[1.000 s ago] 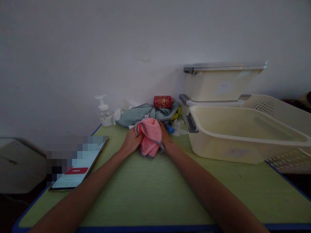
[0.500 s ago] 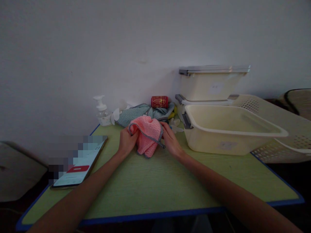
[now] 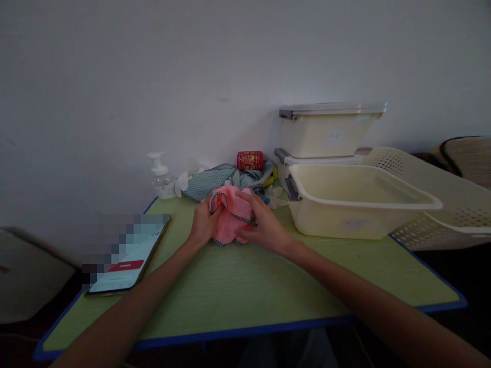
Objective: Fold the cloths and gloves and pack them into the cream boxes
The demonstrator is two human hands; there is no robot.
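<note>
A pink cleaning cloth point(image 3: 230, 225) with a black-and-white checked edge is bunched up above the middle of the table. My left hand point(image 3: 204, 222) grips its left side, the thumb pressed into a fold. On the right side, my right hand point(image 3: 264, 225) is wrapped round the cloth, with fingers over the top and the thumb lower down at the front. Just behind lie grey-blue cloths point(image 3: 209, 181) in a heap, with a red patterned cylinder point(image 3: 250, 160) resting on top.
At the right stand an open cream bin point(image 3: 345, 222), stacked lidded boxes point(image 3: 326, 135) and a perforated basket point(image 3: 433, 184). A clear pump bottle point(image 3: 164, 184) stands at the back left. A phone point(image 3: 134, 255) leans near the left edge of the green table point(image 3: 245, 301).
My right hand has moved left and closed further over the pink cloth, which is now gathered more compactly. My left hand still holds its side. The view has shifted slightly.
</note>
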